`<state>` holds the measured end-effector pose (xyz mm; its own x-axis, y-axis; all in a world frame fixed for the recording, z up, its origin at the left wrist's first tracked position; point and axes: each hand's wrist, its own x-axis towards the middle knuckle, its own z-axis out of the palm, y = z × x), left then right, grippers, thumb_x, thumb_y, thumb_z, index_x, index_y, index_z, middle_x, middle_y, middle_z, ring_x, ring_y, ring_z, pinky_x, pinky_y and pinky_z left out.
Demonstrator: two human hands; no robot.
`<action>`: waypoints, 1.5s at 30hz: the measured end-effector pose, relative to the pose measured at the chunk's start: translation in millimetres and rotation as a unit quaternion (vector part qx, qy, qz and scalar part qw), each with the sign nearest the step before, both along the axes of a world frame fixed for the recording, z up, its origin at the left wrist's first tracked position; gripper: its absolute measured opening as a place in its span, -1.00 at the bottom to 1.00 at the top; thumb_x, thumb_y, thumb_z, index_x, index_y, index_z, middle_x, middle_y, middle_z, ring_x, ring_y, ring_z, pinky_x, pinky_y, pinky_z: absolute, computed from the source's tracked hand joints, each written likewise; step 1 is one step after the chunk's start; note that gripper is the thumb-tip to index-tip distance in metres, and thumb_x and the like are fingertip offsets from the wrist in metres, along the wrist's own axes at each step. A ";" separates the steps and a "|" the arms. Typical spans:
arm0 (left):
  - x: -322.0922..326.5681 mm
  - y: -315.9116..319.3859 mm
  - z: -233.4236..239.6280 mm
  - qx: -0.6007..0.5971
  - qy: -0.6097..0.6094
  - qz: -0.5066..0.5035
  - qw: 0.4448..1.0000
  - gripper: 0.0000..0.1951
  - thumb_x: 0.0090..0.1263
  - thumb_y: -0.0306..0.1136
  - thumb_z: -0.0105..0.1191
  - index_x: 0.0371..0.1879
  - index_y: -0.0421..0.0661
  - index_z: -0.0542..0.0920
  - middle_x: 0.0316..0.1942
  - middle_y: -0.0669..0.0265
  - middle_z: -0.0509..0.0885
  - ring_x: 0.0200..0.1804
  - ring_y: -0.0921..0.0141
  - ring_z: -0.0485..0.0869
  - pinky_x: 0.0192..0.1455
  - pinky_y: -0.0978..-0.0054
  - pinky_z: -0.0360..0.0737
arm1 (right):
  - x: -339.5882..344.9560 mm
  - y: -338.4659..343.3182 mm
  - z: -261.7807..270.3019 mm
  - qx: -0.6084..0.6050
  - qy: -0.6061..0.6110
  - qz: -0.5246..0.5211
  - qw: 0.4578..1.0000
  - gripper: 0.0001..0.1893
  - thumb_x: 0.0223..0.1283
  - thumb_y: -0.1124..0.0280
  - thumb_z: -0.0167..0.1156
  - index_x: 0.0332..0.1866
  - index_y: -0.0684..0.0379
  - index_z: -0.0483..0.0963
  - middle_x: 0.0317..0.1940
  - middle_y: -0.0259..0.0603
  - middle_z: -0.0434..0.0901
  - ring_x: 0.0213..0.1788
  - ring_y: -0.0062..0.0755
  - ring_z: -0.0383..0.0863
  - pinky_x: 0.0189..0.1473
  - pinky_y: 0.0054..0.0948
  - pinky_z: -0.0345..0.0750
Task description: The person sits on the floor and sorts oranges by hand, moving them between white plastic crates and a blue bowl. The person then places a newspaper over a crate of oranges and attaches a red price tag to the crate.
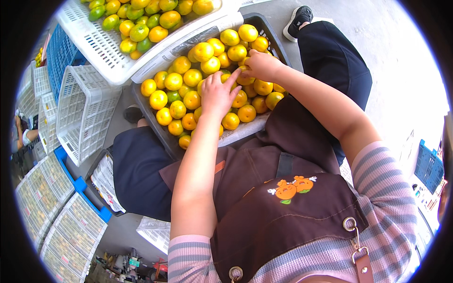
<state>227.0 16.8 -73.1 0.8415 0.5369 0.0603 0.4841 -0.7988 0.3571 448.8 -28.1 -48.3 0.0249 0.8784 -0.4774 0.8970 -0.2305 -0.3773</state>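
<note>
A dark plastic crate (141, 100) lined with newspaper stands before me, heaped with yellow-orange mandarins (193, 77), a few tinged green. My left hand (219, 94) rests palm down on the fruit near the middle, its fingers spread. Just to the right, my right hand (263, 65) reaches in among the mandarins with bent fingers. Its fingertips touch fruit, but whether they grip one is hidden. The two hands nearly meet at the fingertips.
A white perforated crate (102, 58) of green and orange citrus stands beyond the dark one. On the left are an upturned white crate (85, 109), blue crates (62, 53) and stacked filled crates (70, 237). A newspaper-lined basket (106, 180) sits beside my left leg.
</note>
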 end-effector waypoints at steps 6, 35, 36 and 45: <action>0.1 -11.1 -9.0 0.018 -0.003 0.025 1.000 -0.48 0.46 0.02 0.23 0.40 0.34 0.56 0.18 0.01 0.55 0.23 -0.02 0.53 0.42 -0.03 0.42 | -22.2 35.6 6.9 0.262 0.081 -0.037 0.961 -0.42 0.14 0.09 0.49 0.23 0.13 0.57 0.08 0.09 0.57 0.13 0.07 0.65 0.22 -0.09 0.61; 4.2 -22.6 12.9 -0.023 0.212 0.061 0.975 -0.37 0.53 0.26 0.02 0.58 0.65 0.28 0.61 0.29 0.21 0.70 -0.23 -0.19 0.51 -0.62 0.01 | -37.2 29.9 -17.0 0.214 0.044 -0.047 0.975 -0.59 0.04 0.29 0.50 0.03 0.13 0.65 -0.01 -0.06 0.65 0.14 0.08 0.60 0.23 -0.11 0.58; 4.4 -23.2 13.4 -0.025 0.220 0.063 0.973 -0.37 0.52 0.26 0.03 0.57 0.63 0.30 0.61 0.29 0.21 0.70 -0.22 -0.18 0.51 -0.62 0.00 | -42.4 26.3 -18.4 0.253 0.029 -0.032 0.966 -0.63 0.06 0.32 0.47 0.00 0.15 0.63 -0.05 -0.08 0.62 0.14 0.06 0.58 0.22 -0.11 0.59; -2.2 -27.8 14.9 -0.036 0.188 0.059 0.980 -0.44 0.53 0.16 0.09 0.51 0.54 0.42 0.62 0.22 0.20 0.71 -0.18 -0.15 0.47 -0.67 -0.02 | -40.3 10.3 -15.7 0.209 0.060 -0.041 0.975 -0.64 0.10 0.40 0.38 0.04 0.07 0.56 0.03 0.00 0.54 0.19 0.16 0.49 0.27 -0.04 0.55</action>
<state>224.7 -11.0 -58.2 0.7286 0.6238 -0.2831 0.6800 -0.7082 0.1898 408.5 -17.8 -64.0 0.0695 0.9943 -0.0814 0.8260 -0.1031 -0.5542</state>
